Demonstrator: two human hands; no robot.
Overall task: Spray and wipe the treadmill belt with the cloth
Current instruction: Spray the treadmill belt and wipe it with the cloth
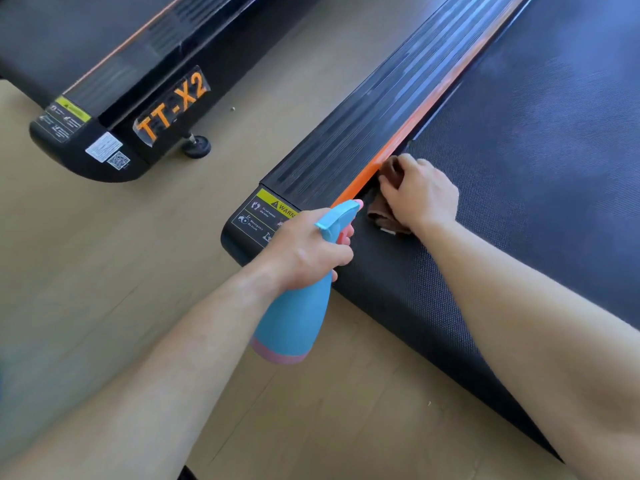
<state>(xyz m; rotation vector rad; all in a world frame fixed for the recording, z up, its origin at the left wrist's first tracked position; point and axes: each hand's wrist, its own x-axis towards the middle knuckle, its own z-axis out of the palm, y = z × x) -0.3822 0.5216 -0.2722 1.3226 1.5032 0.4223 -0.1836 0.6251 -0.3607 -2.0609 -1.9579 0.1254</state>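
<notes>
The black textured treadmill belt (540, 161) fills the right side of the view. My right hand (420, 194) presses a brown cloth (382, 216) onto the belt's left edge, against the orange strip (429, 109) of the side rail. Most of the cloth is hidden under the hand. My left hand (306, 249) grips a blue spray bottle (294, 323) with a pink base by its neck, above the treadmill's rear corner. The nozzle points toward the cloth.
The ribbed black side rail (363, 129) carries a yellow warning sticker (273, 206) at its end. A second treadmill marked TT-X2 (173, 105) stands to the left on a rubber foot (197, 145). Light wooden floor (104, 271) lies between and in front.
</notes>
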